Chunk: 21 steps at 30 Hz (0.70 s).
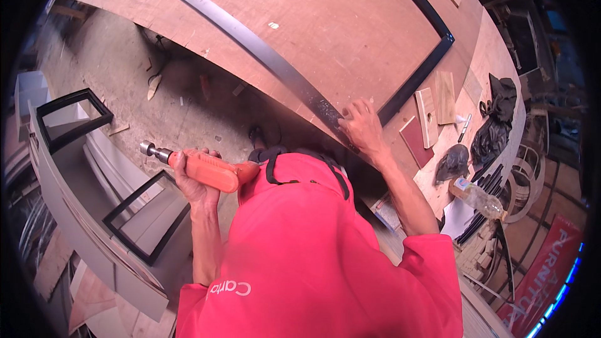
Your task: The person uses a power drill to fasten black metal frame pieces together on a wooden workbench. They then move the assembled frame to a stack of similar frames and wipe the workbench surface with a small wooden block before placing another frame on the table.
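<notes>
In my left hand (199, 178) is an orange power drill (216, 171), held by its body beside my hip. A wide, round metal cutter bit (148, 148) sits in its chuck and points left, away from the bench. My right hand (362, 126) rests at the near corner of a dark metal-look frame (263, 53), its fingers curled down against it. Whether those fingers pinch anything is hidden. Pale shavings (327, 111) lie on the frame strip just left of that hand. The frame lies flat on a large plywood-topped bench (313, 19).
Wood offcuts (427, 116), a marker (464, 128), black plastic bags (491, 141) and a clear plastic bottle (479, 199) lie on the right. Left of me stands a grey panel unit (94, 194) with smaller black frames (74, 116) on it. The bench edge runs diagonally before me.
</notes>
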Available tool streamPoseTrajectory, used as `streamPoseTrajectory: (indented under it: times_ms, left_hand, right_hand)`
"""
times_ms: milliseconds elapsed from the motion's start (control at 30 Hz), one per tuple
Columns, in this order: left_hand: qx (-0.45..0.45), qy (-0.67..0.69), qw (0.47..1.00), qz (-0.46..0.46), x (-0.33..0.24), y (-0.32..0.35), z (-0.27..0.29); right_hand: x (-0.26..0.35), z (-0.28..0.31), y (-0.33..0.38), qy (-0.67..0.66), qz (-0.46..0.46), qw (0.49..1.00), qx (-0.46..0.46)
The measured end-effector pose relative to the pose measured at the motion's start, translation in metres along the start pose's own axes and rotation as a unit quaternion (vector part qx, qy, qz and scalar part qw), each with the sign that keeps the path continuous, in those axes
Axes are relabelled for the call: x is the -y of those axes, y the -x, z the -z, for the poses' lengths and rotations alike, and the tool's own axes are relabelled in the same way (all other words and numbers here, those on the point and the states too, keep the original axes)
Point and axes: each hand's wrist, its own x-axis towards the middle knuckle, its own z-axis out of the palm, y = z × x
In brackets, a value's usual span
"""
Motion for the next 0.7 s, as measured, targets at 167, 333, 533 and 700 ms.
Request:
streamPoseTrajectory:
  times_ms: [167, 333, 533, 700]
  left_hand:
    - [-0.012, 0.0, 1.0, 0.017, -0.004, 0.001, -0.002]
    - [-0.002, 0.003, 1.0, 0.01, -0.006, -0.002, -0.001]
    - [-0.003, 0.009, 1.0, -0.006, -0.007, -0.002, 0.004]
    - [0.002, 0.01, 1.0, -0.016, -0.008, -0.001, 0.007]
  right_hand:
    - [-0.007, 0.0, -0.01, 0.007, 0.051, 0.999, 0.013]
    - [-0.01, 0.002, -0.015, 0.009, 0.071, 0.996, 0.051]
    - [-0.012, 0.001, -0.012, 0.026, 0.102, 0.994, 0.008]
    - [-0.018, -0.006, -0.006, 0.025, 0.119, 0.993, -0.008]
